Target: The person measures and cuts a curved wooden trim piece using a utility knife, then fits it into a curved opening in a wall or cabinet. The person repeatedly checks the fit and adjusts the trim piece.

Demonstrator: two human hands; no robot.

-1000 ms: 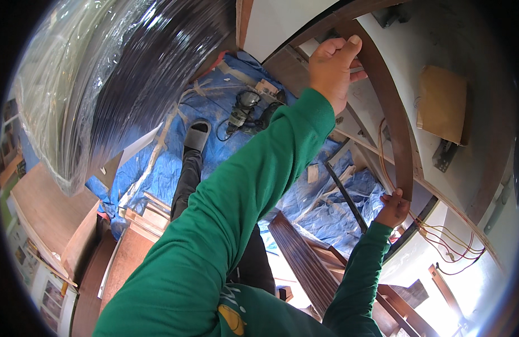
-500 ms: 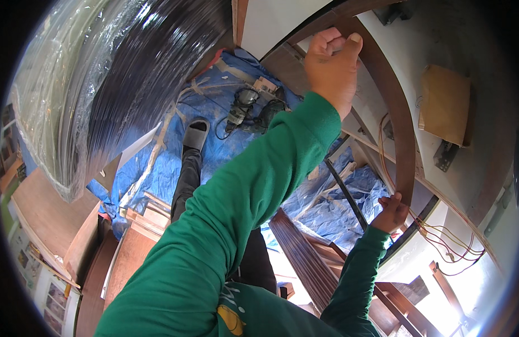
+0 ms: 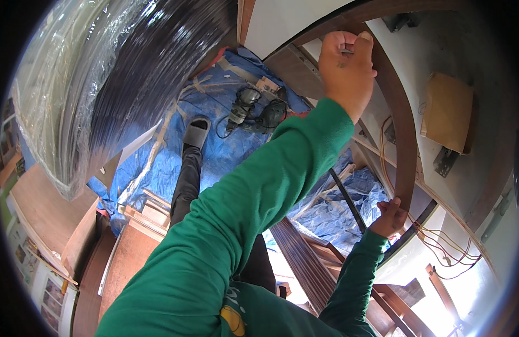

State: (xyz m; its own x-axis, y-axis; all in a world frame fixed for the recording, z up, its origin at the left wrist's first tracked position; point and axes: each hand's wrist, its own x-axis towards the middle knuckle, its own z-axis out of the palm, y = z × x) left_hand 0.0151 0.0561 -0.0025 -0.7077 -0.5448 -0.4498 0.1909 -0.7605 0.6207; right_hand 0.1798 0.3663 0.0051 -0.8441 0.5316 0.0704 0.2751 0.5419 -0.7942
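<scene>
A long brown wood strip [image 3: 404, 112], which looks curved here, runs down the right side against a pale panel. Near its upper end is my left hand [image 3: 349, 73], fingers curled and thumb raised. A small greyish bit shows between those fingers, too little to name. My right hand [image 3: 389, 219] is closed at the strip's lower end, fingertips against its edge. Thin yellow and red wires [image 3: 444, 244] hang beside my right hand.
Blue tarp [image 3: 214, 95] covers the floor, with power tools [image 3: 254, 109] on it. Plastic-wrapped material [image 3: 124, 84] rises at the left. A brown cardboard piece [image 3: 447, 112] is on the panel at right. Dark ribbed boards [image 3: 304, 264] and wood pieces [image 3: 144, 219] lie below.
My left hand has shifted slightly right and down along the upper part of the strip. My right hand stays at the lower end. The view has moved slightly.
</scene>
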